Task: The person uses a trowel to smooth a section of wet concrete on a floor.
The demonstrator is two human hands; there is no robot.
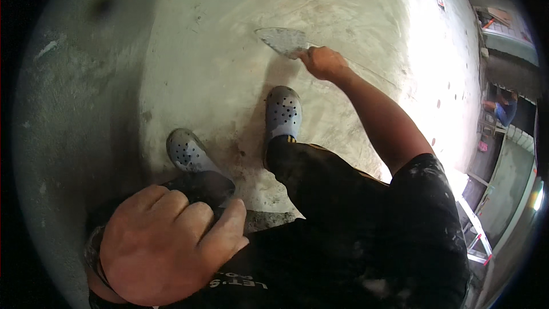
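Observation:
Out ahead of my feet, my right hand (324,63) is closed around the handle of a pointed trowel (284,39). The trowel's grey, smeared blade points left, over or against a pale cement surface (217,28); whether it touches cannot be told. My left hand (163,246) hangs close at the lower left with its back showing. Its fingers are curled in and the index finger is bent beside the thumb. Anything inside that grip is hidden.
Grey clogs with holes, a left clog (187,150) and a right clog (283,109), are on my feet. A darker grey wall (74,109) rises at the left. Far right are a ladder (476,226) and another person in blue (505,110). Bright light falls across the right side.

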